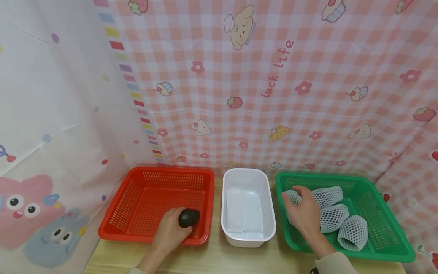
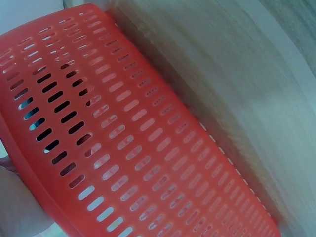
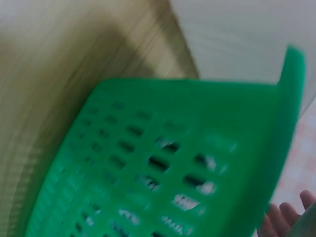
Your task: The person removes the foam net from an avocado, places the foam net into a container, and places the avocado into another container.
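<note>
Avocado (image 1: 189,218) held above red basket (image 1: 145,207)

The left hand (image 1: 171,230) curls round it, perhaps because round fruit rolls easily. The right hand (image 1: 303,212), fingers apart, is over foam nets (image 1: 333,218), which the green basket (image 1: 384,232) seems to keep together.

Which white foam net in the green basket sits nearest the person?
The rightmost white foam net, lowest in the head view with its dark mouth visible; the others lie farther back.

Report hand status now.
Left hand grips dark oval object over red perforated plastic basket. Right hand over white mesh sleeves in green perforated plastic basket, fingers apart. No obstruction seen.
</note>
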